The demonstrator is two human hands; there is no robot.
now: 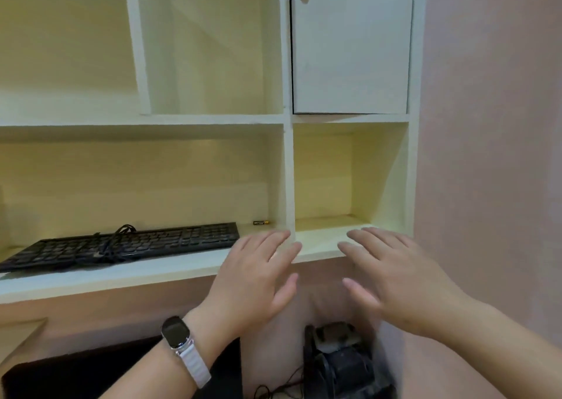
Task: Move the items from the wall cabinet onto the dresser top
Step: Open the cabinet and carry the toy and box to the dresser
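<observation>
Up front at the wall cabinet (286,118): left hand (258,280) and right hand (392,280) raised side by side, fingers spread, gripping nothing. Black keyboard (121,245) over at 9 o'clock on the bottom shelf, cable piled on top, small battery (261,223) just past its right end.

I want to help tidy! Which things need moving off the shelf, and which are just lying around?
To move:
black keyboard with its cable
small battery

Just lying about:
dark gadget down below
closed cabinet door
</observation>
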